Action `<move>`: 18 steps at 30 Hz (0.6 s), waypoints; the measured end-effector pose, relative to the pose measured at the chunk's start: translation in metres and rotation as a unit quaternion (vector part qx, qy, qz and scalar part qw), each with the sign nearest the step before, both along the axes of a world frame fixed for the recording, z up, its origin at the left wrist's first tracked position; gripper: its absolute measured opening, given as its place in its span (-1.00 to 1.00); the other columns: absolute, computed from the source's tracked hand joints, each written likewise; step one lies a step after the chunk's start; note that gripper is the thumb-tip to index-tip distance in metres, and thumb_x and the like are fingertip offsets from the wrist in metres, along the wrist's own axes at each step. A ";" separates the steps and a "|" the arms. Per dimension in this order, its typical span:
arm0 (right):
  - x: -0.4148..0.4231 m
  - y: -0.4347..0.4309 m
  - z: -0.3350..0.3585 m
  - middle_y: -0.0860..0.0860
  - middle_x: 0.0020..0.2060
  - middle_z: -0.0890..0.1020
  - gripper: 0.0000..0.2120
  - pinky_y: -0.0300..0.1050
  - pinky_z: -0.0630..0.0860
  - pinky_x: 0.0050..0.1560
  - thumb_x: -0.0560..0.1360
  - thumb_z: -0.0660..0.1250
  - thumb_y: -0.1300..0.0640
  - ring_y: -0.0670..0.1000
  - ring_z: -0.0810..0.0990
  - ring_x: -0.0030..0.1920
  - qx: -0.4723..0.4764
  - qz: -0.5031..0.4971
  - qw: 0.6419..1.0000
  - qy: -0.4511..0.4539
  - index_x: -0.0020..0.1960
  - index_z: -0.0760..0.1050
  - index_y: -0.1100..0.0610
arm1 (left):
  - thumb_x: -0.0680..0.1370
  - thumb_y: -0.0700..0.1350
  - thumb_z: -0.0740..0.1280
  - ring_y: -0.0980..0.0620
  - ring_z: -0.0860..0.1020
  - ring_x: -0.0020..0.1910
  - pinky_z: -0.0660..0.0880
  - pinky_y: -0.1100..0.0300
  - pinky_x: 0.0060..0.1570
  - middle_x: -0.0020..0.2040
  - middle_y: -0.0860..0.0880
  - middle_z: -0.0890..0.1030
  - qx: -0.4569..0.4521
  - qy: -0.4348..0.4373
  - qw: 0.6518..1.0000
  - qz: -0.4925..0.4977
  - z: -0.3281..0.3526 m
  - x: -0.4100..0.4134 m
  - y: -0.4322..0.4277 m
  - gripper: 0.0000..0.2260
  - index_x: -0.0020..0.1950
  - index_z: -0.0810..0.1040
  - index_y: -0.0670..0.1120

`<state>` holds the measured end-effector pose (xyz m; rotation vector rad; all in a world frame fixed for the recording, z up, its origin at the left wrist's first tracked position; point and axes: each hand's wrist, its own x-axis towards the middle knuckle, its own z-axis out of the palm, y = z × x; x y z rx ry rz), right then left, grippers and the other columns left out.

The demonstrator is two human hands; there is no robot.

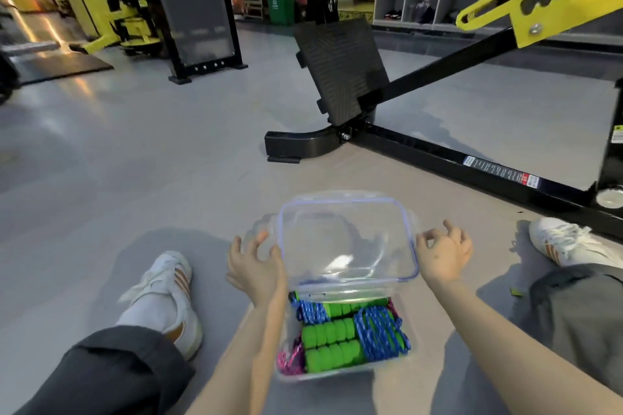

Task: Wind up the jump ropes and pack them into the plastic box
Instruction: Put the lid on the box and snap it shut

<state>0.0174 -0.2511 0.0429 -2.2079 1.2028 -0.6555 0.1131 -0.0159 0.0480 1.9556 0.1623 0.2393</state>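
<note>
Head camera, looking down between my spread legs at the grey gym floor (101, 162): the plastic box (323, 376) sits right in front of me, between my forearms, and the wound jump ropes (337, 340) lie inside it, green handles (332, 330) packed side by side with blue cord (377, 330) to the right and pink cord (290, 359) in the near left corner. The clear lid (347, 246), edged with a blue seal, lies between my two hands with its long axis running left to right. It is tilted and covers only the far part of the box, so the near part with the ropes stands uncovered. I judge that the closing turns on this offset: the lid has to come toward me and down until its rim lines up with the box all round. Both hands are equally near it, one at each short end. My left hand (254, 266) has its fingers spread and lies against the lid's left edge. My right hand (443, 256) is at the lid's right edge with the fingers loosely curled; whether it really grips the rim I cannot tell. My white shoes (168, 293) rest out to either side, and the black frame of a weight machine (438, 158) stands well beyond the box.
</note>
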 end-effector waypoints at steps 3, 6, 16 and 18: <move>-0.025 0.021 0.000 0.18 0.35 0.36 -0.79 -0.01 0.02 0.39 0.52 0.24 0.20 0.22 0.14 0.38 0.016 0.020 0.999 0.021 -0.06 0.62 0.27 | 0.40 -0.07 0.31 -0.19 0.52 0.18 0.37 0.00 0.22 0.16 -0.17 0.60 -0.026 0.035 0.999 0.013 -0.013 -0.033 0.025 -0.67 0.12 0.66 -0.07; -0.041 0.031 0.005 0.17 0.16 0.46 -0.79 -0.03 0.16 0.26 0.52 0.24 0.15 0.22 0.27 0.22 0.031 0.027 0.998 0.038 -0.04 0.65 0.18 | 0.43 -0.22 0.37 -0.09 0.56 0.16 0.38 -0.04 0.27 0.13 -0.06 0.64 -0.083 0.067 0.994 0.012 -0.016 -0.044 0.041 -0.71 0.04 0.65 0.12; -0.043 0.029 0.048 0.02 -0.17 0.65 -0.67 -0.02 0.08 0.17 0.59 0.03 0.00 0.00 0.41 0.09 0.421 0.043 0.868 -0.261 -0.06 0.52 0.12 | 0.51 -0.31 0.34 0.00 0.33 0.41 0.25 0.17 0.35 0.47 -0.11 0.30 -0.262 0.046 0.963 -0.028 0.021 -0.022 0.044 -0.76 0.11 0.62 -0.06; -0.043 0.029 0.046 0.03 -0.02 0.61 -0.75 -0.06 0.12 0.18 0.58 0.13 0.00 0.00 0.42 0.13 0.430 0.052 0.869 -0.241 -0.09 0.53 0.08 | 0.54 -0.33 0.29 0.04 0.40 0.33 0.27 0.25 0.22 0.40 -0.07 0.40 -0.276 0.068 0.958 -0.038 0.012 -0.027 0.042 -0.75 0.18 0.60 -0.19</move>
